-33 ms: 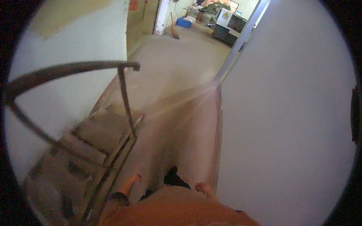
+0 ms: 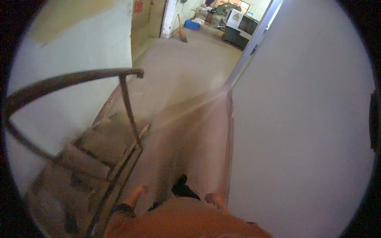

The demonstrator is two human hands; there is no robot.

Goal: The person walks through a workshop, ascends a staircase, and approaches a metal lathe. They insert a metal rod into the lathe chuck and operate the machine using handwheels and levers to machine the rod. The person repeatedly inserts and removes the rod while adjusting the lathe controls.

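Note:
I look down at a concrete corridor floor (image 2: 186, 131). My left hand (image 2: 138, 192) hangs low beside a rusty metal stair railing (image 2: 127, 103) and touches nothing. My right hand (image 2: 213, 198) hangs close to the white wall (image 2: 301, 131) on the right, also with nothing visibly in it. Both hands are small and blurred, so the fingers cannot be made out. My orange top (image 2: 186, 220) fills the lower edge, with a dark shoe (image 2: 183, 189) stepping ahead of it.
Concrete stairs (image 2: 83, 158) drop away at the lower left behind the railing. A metal door frame (image 2: 254, 43) ends the right wall. Far ahead stand a broom (image 2: 181, 31), a blue crate (image 2: 193, 24) and a dark machine cabinet (image 2: 240, 25).

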